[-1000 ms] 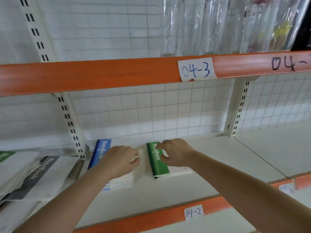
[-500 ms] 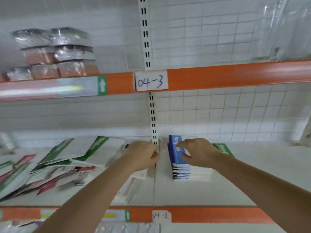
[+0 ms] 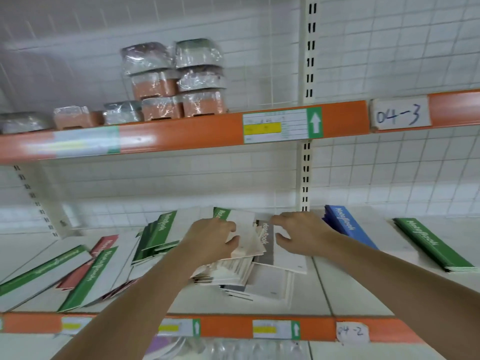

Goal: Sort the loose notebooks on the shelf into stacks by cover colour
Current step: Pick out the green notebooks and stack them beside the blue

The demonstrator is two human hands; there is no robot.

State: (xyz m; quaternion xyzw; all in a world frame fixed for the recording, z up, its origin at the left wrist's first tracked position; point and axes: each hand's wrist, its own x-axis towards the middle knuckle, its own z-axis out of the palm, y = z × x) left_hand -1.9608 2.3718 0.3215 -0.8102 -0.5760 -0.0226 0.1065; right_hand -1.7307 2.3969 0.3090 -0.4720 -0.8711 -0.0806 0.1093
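nearest, left of the upright post [image 3: 306, 178], the loose pile [image 3: 145, 258] of green, red and grey notebooks sprawls unsorted, so most sorting looks left. over it, left hand [image 3: 211, 239] grips a pale notebook [image 3: 245, 236]; right hand [image 3: 298, 233] rests loose-fingered on a grey notebook [image 3: 268, 245], gripping nothing. farther, right of the post, a blue stack [image 3: 348, 228] and green stack [image 3: 431, 244] look done.

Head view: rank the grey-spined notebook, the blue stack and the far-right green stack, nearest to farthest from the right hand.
From the right hand:
1. Grey-spined notebook, just left of the hand, by its fingers.
2. Blue stack, to the hand's right, past the upright.
3. Green stack, farthest right on the shelf.
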